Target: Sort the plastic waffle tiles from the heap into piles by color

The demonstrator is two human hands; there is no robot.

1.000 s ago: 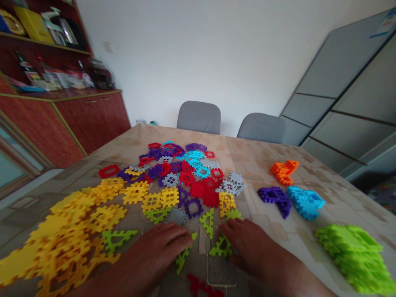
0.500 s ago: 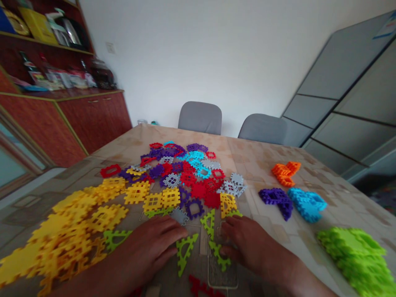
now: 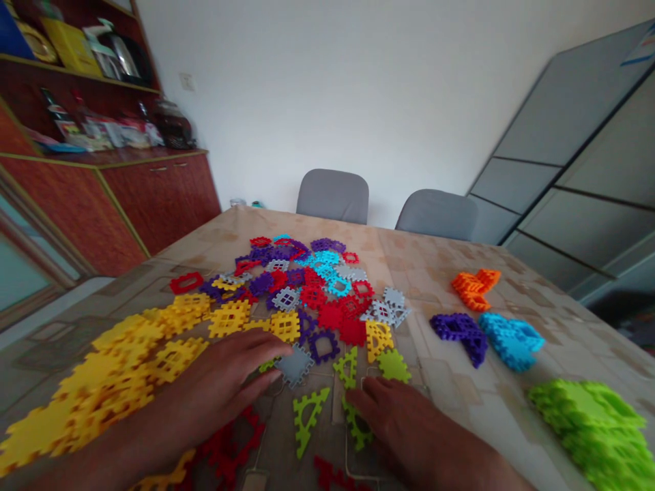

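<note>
My left hand (image 3: 240, 365) reaches over the yellow pieces, its fingers and thumb around a green toothed piece (image 3: 267, 366) that is mostly covered. Touching or close to those fingertips lies a grey square piece (image 3: 295, 366). The fingers of my right hand (image 3: 391, 409) are closed over the upper end of a green triangular piece (image 3: 359, 428). Between the hands, another green triangle (image 3: 308, 417) rests flat on the table, and a smaller green one (image 3: 346, 368) lies just beyond. A solid green square (image 3: 394, 366) sits past my right knuckles.
Yellow pieces (image 3: 123, 348) heap up at the left. Red, purple, blue and grey pieces (image 3: 312, 276) spread across the middle. At the right stand stacks of orange (image 3: 475, 289), purple (image 3: 459, 334), light blue (image 3: 510, 339) and green (image 3: 588, 423) pieces. Red pieces (image 3: 233, 443) lie near me.
My left hand has drawn back slightly to the left, uncovering the grey square. My right hand has moved nearer to me, onto the green triangular piece, exposing the solid green square.
</note>
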